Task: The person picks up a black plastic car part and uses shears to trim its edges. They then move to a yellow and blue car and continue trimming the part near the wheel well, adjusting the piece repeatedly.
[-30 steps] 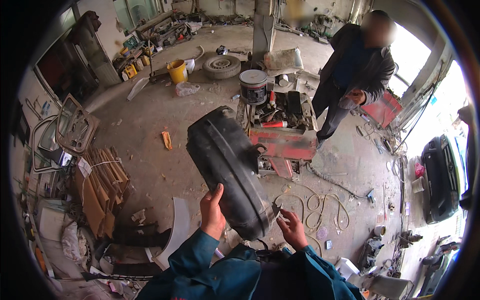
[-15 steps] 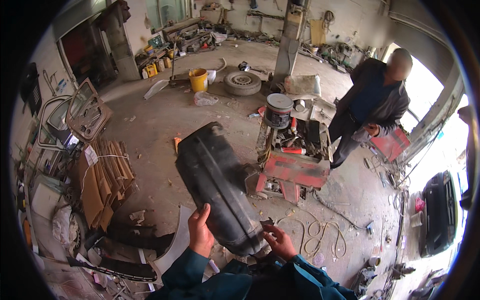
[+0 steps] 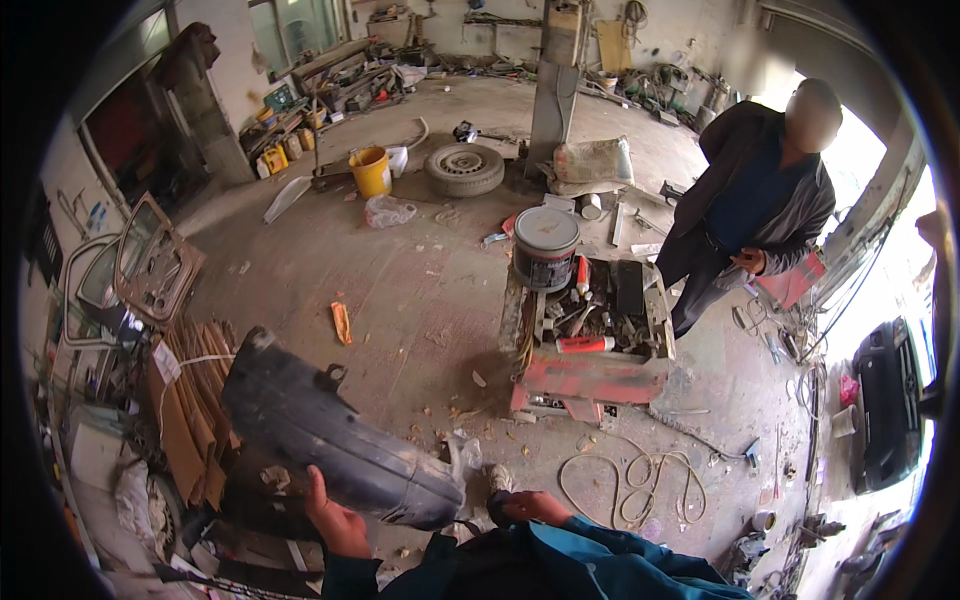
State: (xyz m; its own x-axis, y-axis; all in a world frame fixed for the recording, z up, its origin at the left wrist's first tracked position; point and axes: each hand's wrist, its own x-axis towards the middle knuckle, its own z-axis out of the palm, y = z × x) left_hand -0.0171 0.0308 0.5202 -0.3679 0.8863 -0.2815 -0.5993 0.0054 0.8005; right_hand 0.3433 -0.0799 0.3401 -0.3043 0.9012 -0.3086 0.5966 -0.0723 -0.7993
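A long, curved black plastic wheel arch liner [image 3: 335, 435] hangs in front of me, slanting from upper left to lower right. My left hand [image 3: 340, 522] grips its near edge, thumb raised on my side and fingers tucked behind. Just past the liner's lower right end is my right hand [image 3: 535, 508], its fingers curled and partly hidden against dark shapes. Whether it touches anything there cannot be made out. A shoe [image 3: 500, 478] shows on the floor right above that hand.
Ahead stands a red tool cart [image 3: 590, 385] with tools and a grey-lidded bucket [image 3: 546, 245]. A person [image 3: 745, 205] stands behind it at right. Flattened cardboard [image 3: 185, 420] and a car door [image 3: 155, 260] are at left. A looped hose [image 3: 640, 490] lies on the floor.
The liner has swung left and down, tilting flatter, with my left hand moving along. My right hand has come away from its edge and shifted slightly left and down. The view has turned a little.
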